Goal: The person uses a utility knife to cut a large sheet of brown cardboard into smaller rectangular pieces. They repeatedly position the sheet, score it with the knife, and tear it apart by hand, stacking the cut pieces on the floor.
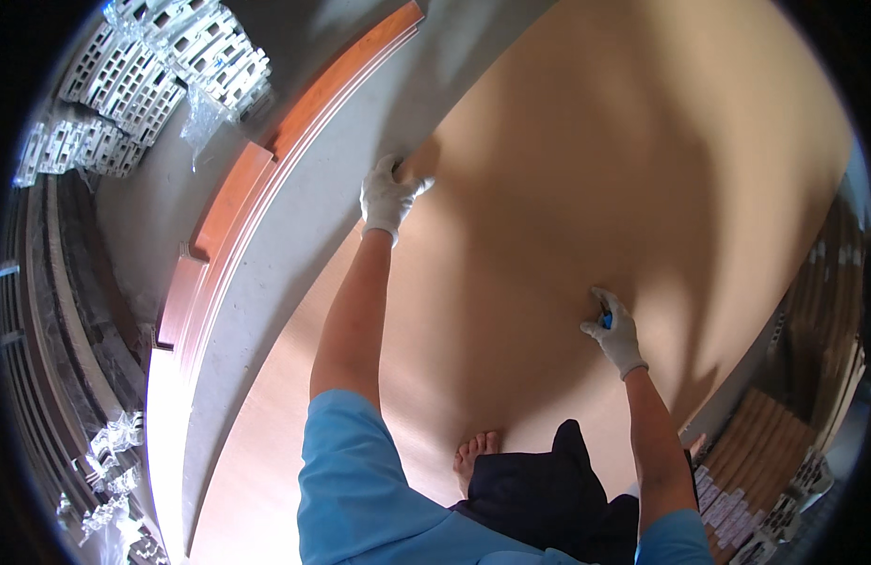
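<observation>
A large, smooth brown sheet lies spread beneath me. My left hand, in a white glove, is at the sheet's left edge, thumb angled out over the brown surface. A small dark patch shows between its curled fingers, too small to name. Lower and to the right, my right hand, also gloved in white, is closed round a small blue tool over the sheet. Most of that tool is hidden by the fingers, and its kind cannot be told. A bare foot rests on the sheet near me.
Long orange-brown trim pieces with pale edges lie left of the sheet on the grey floor. Bundled white slotted profiles are stacked at the far left. Dark long strips line the left side. Brown bundled boards sit at the right.
</observation>
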A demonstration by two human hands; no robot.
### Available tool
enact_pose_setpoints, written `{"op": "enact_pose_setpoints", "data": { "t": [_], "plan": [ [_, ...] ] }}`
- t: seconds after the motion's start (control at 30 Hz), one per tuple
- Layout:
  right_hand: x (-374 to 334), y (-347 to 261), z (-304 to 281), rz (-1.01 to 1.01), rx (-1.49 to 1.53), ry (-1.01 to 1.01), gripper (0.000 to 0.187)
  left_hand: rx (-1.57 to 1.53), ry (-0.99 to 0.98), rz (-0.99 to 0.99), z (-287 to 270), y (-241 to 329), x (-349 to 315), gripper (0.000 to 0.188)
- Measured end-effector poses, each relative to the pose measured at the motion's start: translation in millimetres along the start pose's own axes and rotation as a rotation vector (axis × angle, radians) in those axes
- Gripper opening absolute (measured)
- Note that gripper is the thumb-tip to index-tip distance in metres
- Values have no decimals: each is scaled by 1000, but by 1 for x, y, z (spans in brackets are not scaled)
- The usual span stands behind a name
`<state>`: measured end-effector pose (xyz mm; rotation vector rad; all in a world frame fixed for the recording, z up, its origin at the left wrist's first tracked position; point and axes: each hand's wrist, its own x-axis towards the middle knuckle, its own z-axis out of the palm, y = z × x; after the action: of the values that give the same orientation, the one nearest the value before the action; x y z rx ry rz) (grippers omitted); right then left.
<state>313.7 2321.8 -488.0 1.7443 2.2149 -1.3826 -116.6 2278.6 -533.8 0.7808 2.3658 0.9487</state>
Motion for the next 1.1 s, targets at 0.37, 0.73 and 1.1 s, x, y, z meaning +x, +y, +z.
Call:
{"op": "enact_pose_setpoints", "data": {
  "t": [0.37,0.73,1.1],
  "plan": [
    [16,-31,-18,76,-174,-128,49,-17,159,-39,13,-10,-10,54],
    [87,-181,61,-200,92,-312,35,62,203,-108,17,-8,-26,59],
    [64,-101,22,-212,129,114,39,-221,-108,183,29,-91,48,58]
  ]
}}
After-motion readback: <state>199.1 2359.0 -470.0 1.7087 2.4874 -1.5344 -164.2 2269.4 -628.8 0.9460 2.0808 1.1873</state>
